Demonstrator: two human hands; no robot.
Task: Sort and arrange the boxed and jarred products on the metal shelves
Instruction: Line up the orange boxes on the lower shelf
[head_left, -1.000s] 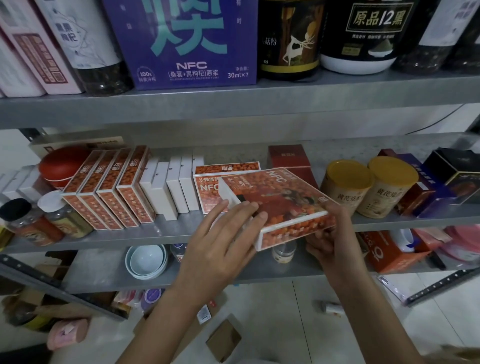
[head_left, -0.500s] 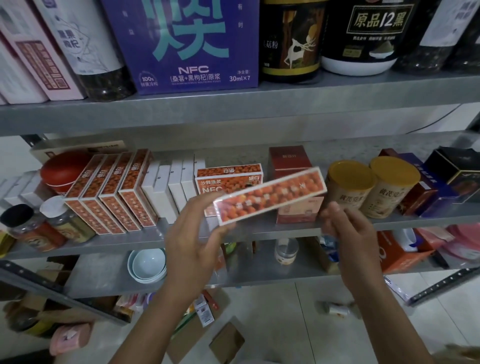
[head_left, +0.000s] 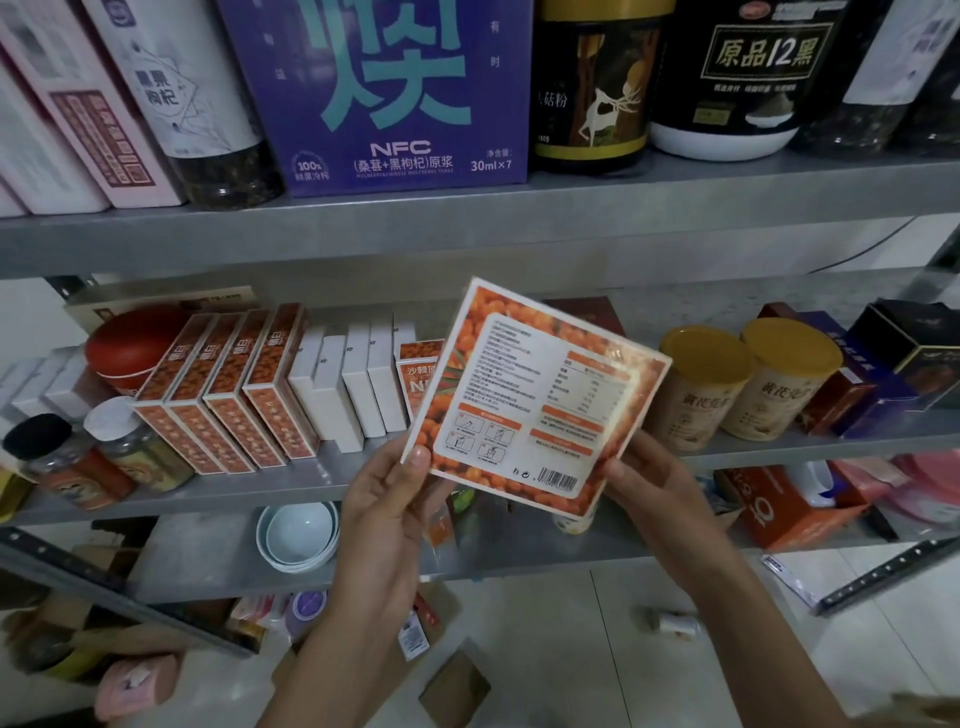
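The person holds an orange box (head_left: 530, 395) up in front of the middle shelf (head_left: 332, 470), its back side facing out. The left hand (head_left: 387, 499) pinches the bottom left corner, thumb on top. The right hand (head_left: 654, 488) grips the bottom right edge. More orange boxes (head_left: 228, 395) stand left of it, two yellow-lidded jars (head_left: 698, 389) right.

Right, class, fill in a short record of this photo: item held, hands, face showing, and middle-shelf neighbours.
item held: orange berry-print box
hands: left hand pinches its lower left corner, right hand holds its lower right edge
face showing: back, with barcode
shelf left: four matching orange boxes, then white boxes
shelf right: two yellow-lidded canisters
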